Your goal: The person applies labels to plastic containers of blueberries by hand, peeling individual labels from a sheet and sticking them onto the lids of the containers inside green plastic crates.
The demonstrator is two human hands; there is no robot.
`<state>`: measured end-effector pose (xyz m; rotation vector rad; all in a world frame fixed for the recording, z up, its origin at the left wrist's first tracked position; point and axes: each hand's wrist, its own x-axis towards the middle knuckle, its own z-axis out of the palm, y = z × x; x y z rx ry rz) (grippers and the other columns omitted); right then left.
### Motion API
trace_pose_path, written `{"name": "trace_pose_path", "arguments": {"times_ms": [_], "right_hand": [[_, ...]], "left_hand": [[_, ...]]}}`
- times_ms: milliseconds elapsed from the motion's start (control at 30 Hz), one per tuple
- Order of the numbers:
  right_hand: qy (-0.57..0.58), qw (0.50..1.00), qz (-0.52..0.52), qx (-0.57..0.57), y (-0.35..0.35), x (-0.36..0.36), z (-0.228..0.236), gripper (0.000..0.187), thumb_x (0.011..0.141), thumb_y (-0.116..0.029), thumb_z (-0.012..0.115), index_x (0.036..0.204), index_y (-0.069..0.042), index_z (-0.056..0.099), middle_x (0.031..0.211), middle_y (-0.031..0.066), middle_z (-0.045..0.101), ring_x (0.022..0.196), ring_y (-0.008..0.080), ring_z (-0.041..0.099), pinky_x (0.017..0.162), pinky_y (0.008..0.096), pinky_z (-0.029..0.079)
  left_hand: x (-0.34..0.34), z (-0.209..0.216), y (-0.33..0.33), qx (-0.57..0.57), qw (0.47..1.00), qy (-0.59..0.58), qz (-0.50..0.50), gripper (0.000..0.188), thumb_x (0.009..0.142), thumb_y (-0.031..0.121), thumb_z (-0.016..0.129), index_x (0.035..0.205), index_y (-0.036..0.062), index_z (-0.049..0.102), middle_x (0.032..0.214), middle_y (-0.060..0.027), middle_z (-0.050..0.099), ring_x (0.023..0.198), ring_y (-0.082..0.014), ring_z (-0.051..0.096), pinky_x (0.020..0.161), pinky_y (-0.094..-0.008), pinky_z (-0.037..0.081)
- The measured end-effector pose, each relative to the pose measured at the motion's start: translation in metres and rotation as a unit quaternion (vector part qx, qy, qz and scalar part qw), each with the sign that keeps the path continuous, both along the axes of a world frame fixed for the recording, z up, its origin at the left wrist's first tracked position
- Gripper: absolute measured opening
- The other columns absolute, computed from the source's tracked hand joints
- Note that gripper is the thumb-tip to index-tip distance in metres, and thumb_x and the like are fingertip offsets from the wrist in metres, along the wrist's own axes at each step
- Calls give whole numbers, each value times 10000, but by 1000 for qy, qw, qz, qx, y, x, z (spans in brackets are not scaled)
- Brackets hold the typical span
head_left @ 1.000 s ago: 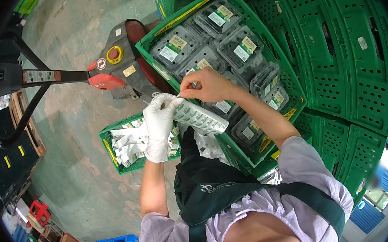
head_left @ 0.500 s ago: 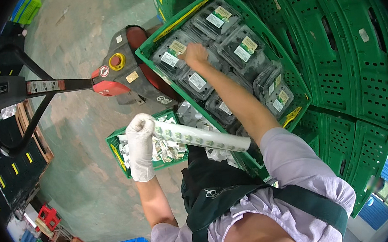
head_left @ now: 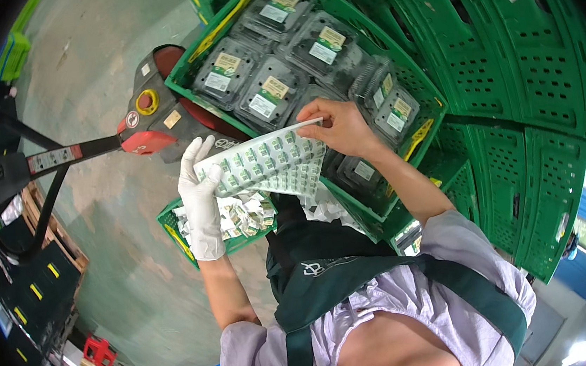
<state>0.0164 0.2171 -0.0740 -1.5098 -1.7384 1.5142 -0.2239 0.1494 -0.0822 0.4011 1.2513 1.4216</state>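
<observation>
A sheet of small green-and-white stickers (head_left: pixel 262 159) is stretched between my two hands, its lower part folded under. My left hand (head_left: pixel 201 192), in a white glove, pinches the sheet's left end between thumb and fingers. At the other end my bare right hand (head_left: pixel 340 127) grips the upper right corner. Just beyond lies a green crate (head_left: pixel 405 66) of clear plastic clamshell boxes with dark contents. Two labels sit on the lid of the nearest clamshell box (head_left: pixel 267 101); the box right behind my right hand is partly hidden.
A smaller green crate (head_left: pixel 171 226) of loose paper pieces stands below my left hand. At left is a pallet jack (head_left: pixel 143 130) with a long black handle. Stacked green crates (head_left: pixel 484 44) rise along the right. Dark crates (head_left: pixel 29 268) sit on a pallet at far left.
My right hand has come back from the clamshell box and taken hold of the sticker sheet. The sheet, rolled before, is now opened out. Another label shows on a front box.
</observation>
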Motion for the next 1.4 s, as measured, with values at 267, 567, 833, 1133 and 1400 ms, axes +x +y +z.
{"name": "trace_pose_path", "arguments": {"times_ms": [267, 567, 833, 1133, 1400], "right_hand": [[-49, 986, -63, 148, -46, 17, -20, 348, 847, -281, 578, 680, 18, 511, 515, 149, 379, 432, 200, 326, 427, 335, 308], [27, 998, -48, 4, -48, 55, -1, 275, 823, -252, 614, 996, -39, 626, 833, 25, 637, 671, 79, 552, 555, 228, 455], [-85, 906, 206, 359, -34, 35, 33, 250, 700, -230, 676, 896, -83, 624, 831, 25, 607, 765, 212, 557, 634, 297, 483], [-275, 826, 241, 430, -50, 18, 23, 206, 649, -90, 576, 851, -130, 572, 698, -28, 496, 686, 121, 530, 426, 266, 430], [60, 929, 156, 330, -29, 16, 8, 129, 667, -20, 654, 786, -65, 636, 754, 31, 618, 653, 169, 579, 516, 285, 458]], "left_hand": [[9, -3, -26, -95, 978, 179, -46, 217, 694, -91, 642, 895, -27, 591, 869, -103, 635, 794, -134, 598, 740, -229, 471], [-1, 5, -40, -73, 974, 190, -97, 184, 691, -83, 648, 853, -4, 609, 825, -69, 636, 757, -104, 587, 698, -218, 468], [5, 15, -32, -63, 963, 222, -136, 183, 678, -70, 670, 841, -5, 619, 801, -37, 622, 742, -88, 574, 670, -205, 462], [7, 7, -23, -74, 964, 216, -134, 180, 685, -55, 675, 849, -6, 622, 792, -35, 624, 712, -83, 569, 637, -202, 458], [-14, -21, -24, -141, 973, 125, -136, 162, 710, -34, 663, 864, -9, 620, 773, -45, 618, 669, -79, 553, 611, -199, 448]]}}
